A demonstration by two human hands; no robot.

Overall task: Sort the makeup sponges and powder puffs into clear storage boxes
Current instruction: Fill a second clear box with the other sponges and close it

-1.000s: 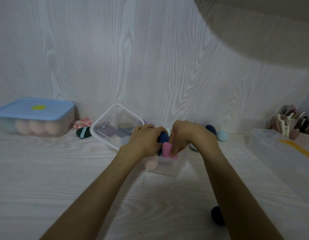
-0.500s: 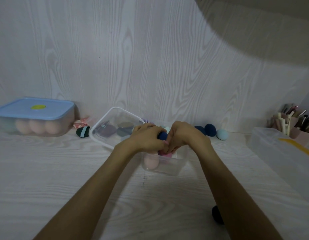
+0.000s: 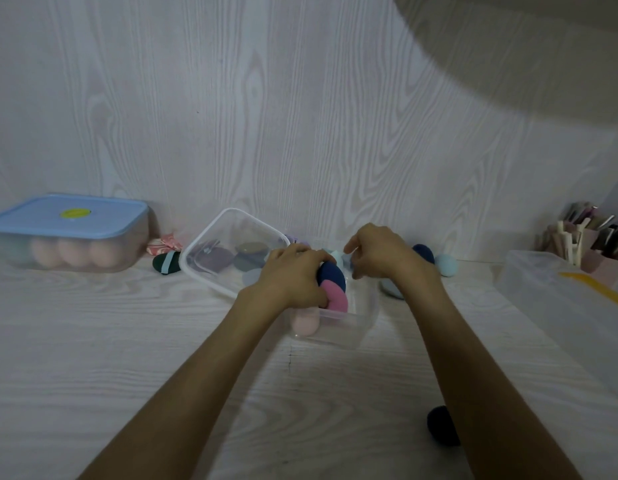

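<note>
Sponges fill your clear box [image 3: 356,323] mid-table: your left hand [image 3: 290,278] grips the navy sponge [image 3: 332,273] and pink sponge [image 3: 337,297] over it, your right hand [image 3: 377,251] hovers loosely curled, empty. Next, seat both inside.

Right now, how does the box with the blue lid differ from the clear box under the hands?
The blue-lidded box is closed and stands untouched at the far left; the open clear box has no lid on, and the left hand holds sponges in it. The first shows peach sponges, the second navy and pink ones. Both have see-through walls.
</note>
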